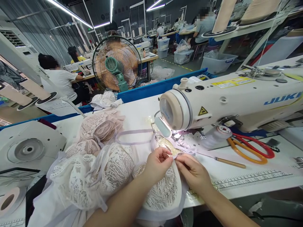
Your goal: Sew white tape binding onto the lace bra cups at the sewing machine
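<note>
Near the tabletop's front edge, the left hand [157, 164] and right hand [193, 170] each keep a narrow pinching grip on the white lace bra cup's [163, 192] lilac trim, which could slip and feed crooked under the cream sewing machine's [227, 101] needle close behind.

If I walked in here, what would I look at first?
Probably the big white Juki sewing machine on the right, its lamp shining on the table. Right below it, the left hand and right hand pinch the edge of a white lace bra cup, beside a heap of lace bra cups. Behind stands a round fan.
</note>
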Demonstrator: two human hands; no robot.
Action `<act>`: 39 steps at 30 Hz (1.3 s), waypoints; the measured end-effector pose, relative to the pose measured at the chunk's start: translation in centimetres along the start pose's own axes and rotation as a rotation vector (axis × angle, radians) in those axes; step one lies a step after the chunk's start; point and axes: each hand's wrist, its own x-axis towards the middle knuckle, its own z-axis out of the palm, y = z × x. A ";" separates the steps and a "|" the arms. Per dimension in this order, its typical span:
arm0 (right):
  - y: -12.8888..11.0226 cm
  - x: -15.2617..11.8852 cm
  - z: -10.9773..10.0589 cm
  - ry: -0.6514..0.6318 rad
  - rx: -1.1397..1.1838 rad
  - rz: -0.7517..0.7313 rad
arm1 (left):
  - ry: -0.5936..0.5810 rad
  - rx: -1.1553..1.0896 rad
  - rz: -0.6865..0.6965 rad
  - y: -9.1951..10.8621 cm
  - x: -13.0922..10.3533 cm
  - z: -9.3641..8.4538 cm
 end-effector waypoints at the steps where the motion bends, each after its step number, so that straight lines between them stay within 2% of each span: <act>1: 0.0 0.0 0.0 -0.001 0.002 0.004 | 0.003 0.021 0.012 0.0 0.0 0.0; 13: -0.2 -0.2 -0.1 0.022 0.034 0.000 | -0.004 0.119 0.024 0.9 -0.3 -0.1; 19: -0.2 -0.2 -0.1 0.012 0.041 0.010 | -0.016 0.111 -0.075 0.9 -0.4 0.0; 29: 0.0 -0.3 -0.2 -0.007 0.053 0.000 | 0.023 0.193 0.063 -0.1 -0.3 0.1; 39: 0.6 -0.4 -0.2 -0.009 0.066 -0.019 | 0.036 0.309 0.110 0.3 -0.4 -0.1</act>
